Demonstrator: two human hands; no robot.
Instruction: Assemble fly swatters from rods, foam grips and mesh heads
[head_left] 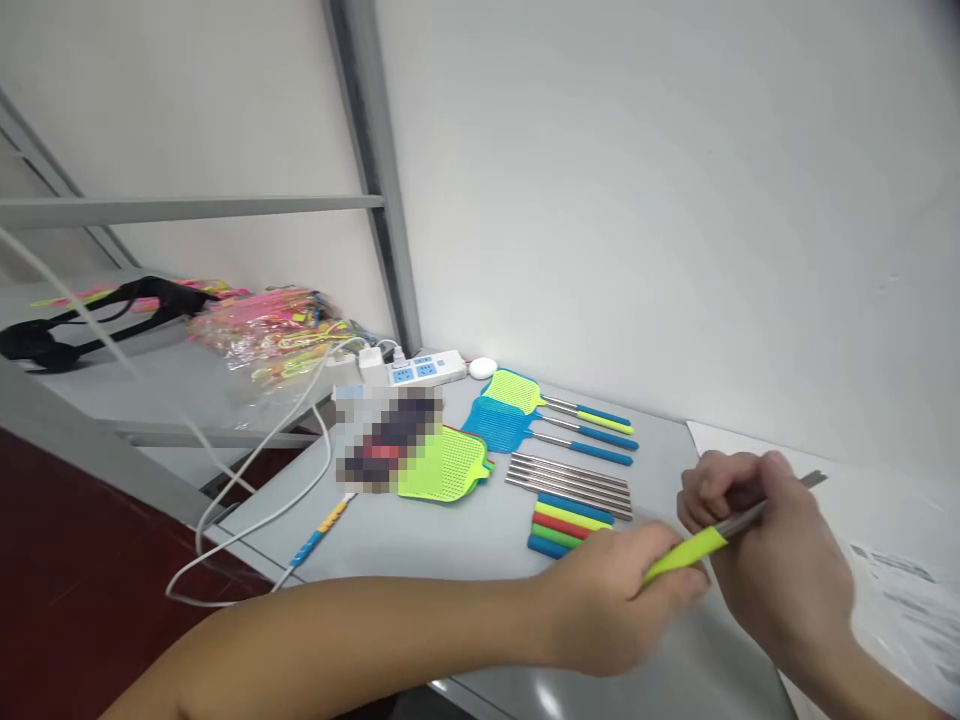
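My left hand (600,605) is closed around a yellow-green handle sleeve (686,553). From that sleeve's end runs a metal rod (742,520), gripped by the curled fingers of my right hand (784,565); its far tip sticks out past the thumb. Close behind my left hand lie several coloured handle sleeves (561,524), partly covered by it. Beyond them is a row of bare metal rods (568,484). Fly swatters with rods and handles, one with a blue head (495,425), lie further back. A stack of loose swatter heads (448,465), yellow-green on top, sits to their left.
A white power strip (435,368) and a round white object (482,368) stand by the wall. White cables (289,505) hang over the table's left edge. Bagged colourful items (262,325) and a black strap-like object (142,305) lie on the left shelf. Papers (907,590) are at right.
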